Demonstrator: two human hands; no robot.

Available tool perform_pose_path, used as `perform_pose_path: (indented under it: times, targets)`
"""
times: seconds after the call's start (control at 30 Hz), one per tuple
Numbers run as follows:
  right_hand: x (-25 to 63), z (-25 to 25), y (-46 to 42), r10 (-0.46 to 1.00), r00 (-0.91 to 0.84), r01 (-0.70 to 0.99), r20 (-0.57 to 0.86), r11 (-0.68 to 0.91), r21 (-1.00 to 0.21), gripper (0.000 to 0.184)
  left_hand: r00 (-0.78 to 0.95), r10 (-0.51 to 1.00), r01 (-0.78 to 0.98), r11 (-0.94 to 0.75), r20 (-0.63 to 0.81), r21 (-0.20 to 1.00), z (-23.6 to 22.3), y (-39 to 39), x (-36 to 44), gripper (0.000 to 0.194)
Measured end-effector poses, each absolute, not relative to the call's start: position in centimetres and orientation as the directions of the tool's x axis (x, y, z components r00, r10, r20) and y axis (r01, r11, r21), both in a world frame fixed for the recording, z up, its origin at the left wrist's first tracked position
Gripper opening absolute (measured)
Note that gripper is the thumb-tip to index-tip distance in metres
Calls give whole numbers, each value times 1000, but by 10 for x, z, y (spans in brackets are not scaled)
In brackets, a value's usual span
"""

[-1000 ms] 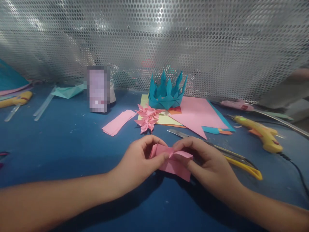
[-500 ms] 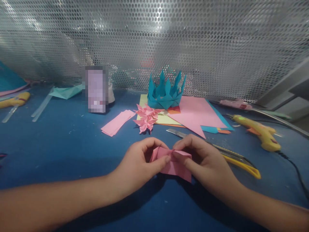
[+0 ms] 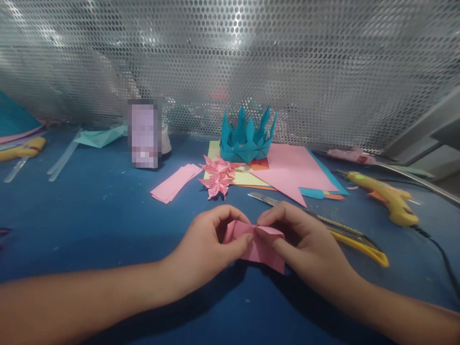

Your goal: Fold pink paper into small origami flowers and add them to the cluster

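Note:
Between my hands is a pink paper piece [image 3: 264, 254], partly folded, held a little above the blue table. My left hand [image 3: 215, 239] pinches it near the middle of its top edge, thumb in front. My right hand [image 3: 302, 242] grips the same paper just to the right, thumb and fingertips meeting at the crease. Both hands are closed, and the fingertips behind the paper are hidden. Beyond them lie folded pink paper flowers [image 3: 218, 177] and a stack of pink paper strips [image 3: 176, 183]. A yellow utility knife [image 3: 352, 237] lies partly behind my right hand.
A blue folded paper crown [image 3: 247, 139] stands on coloured sheets [image 3: 298, 167]. At right is a yellow glue gun [image 3: 388, 196] with a black cord. A blurred phone-like object [image 3: 144, 134] stands at the back left. Glue sticks [image 3: 64, 155] lie left of it, before a perforated metal panel [image 3: 187, 62].
Both hands keep their pinch on the pink paper. Its lower right corner has dipped very slightly; the view has shifted only a little.

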State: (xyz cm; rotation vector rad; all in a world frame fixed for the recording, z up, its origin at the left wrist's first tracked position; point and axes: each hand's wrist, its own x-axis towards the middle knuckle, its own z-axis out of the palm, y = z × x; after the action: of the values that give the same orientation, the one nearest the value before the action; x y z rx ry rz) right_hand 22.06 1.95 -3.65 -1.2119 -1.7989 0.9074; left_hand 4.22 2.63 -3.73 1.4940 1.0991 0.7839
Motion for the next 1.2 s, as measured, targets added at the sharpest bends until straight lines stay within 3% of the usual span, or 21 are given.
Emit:
perform_pose_path:
  times: [0.23, 0.37, 0.6, 0.9, 1.2]
  targets:
    - [218, -36, 17, 925, -291, 357, 245, 342, -869, 20, 381, 924, 215, -43, -44, 976, -38, 24, 43, 7]
    - [217, -38, 15, 898, -332, 355, 291, 404, -843, 29, 387, 921, 292, -90, -32, 952, -39, 22, 43, 9]
    - [218, -39, 14, 874, -348, 378, 338, 461, -803, 27, 399, 915, 318, -82, -55, 945, -38, 23, 43, 7]
    - [218, -40, 12, 862, -362, 351, 354, 478, -805, 40, 401, 914, 271, -46, -69, 962, -39, 21, 43, 9]
    - [218, -43, 13, 877, -340, 345, 340, 453, -822, 38, 358, 932, 203, -22, -53, 979, -38, 20, 44, 19]
